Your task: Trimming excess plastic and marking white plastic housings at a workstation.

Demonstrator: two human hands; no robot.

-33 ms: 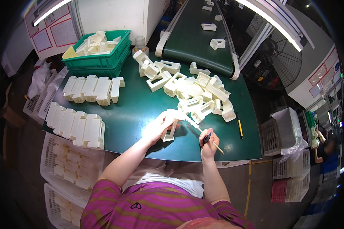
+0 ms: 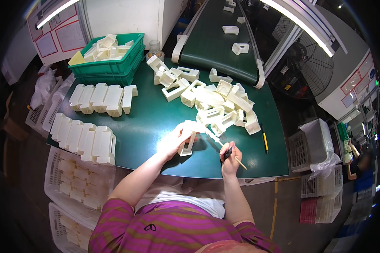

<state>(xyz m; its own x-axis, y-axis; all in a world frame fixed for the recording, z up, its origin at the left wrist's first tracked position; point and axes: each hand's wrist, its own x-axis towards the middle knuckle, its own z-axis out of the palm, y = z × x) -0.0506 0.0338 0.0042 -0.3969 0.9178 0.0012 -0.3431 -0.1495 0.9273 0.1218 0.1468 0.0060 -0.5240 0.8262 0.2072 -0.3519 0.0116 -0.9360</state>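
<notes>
My left hand (image 2: 176, 139) grips a cream plastic frame part (image 2: 188, 141) that stands on the green table (image 2: 152, 122) near its front edge. My right hand (image 2: 229, 157) is closed around a thin stick-like tool (image 2: 236, 159) with a dark grip, its pale tip pointing toward the part. A loose heap of the same cream parts (image 2: 215, 103) lies just beyond both hands.
Two neat rows of cream parts (image 2: 101, 98) (image 2: 85, 137) lie at the table's left. A green crate (image 2: 109, 63) with more parts stands at the back left, a conveyor belt (image 2: 217, 42) behind. A yellow pen (image 2: 264, 139) lies at right. White baskets stand below the table.
</notes>
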